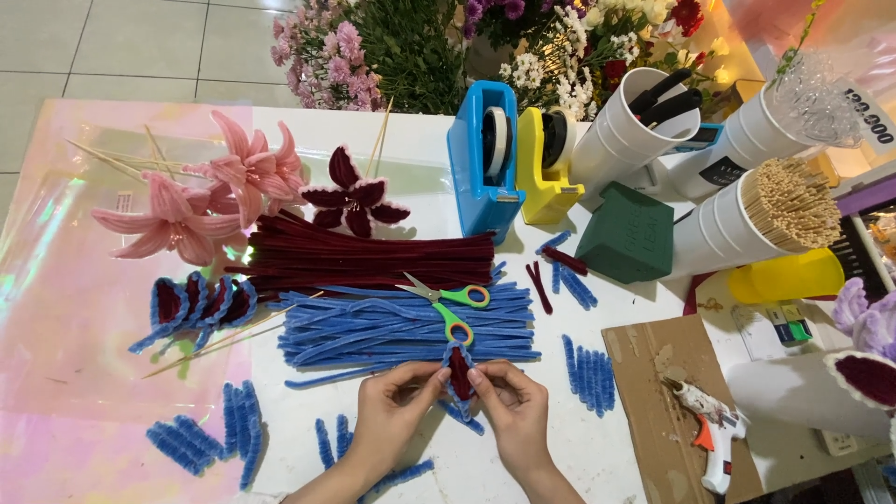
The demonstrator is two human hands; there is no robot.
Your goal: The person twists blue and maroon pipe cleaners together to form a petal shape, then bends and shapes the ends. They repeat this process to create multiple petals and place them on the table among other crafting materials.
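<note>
Both hands, left hand (397, 411) and right hand (513, 411), pinch maroon-and-blue petal (459, 371).

Bright, even light; sharp, soft shadows

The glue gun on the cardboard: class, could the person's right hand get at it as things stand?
Probably yes. The glue gun lies on top of the cardboard with nothing over it, and bare table separates it from the right hand. But both hands now pinch a small petal, so the right would have to let go first.
</note>
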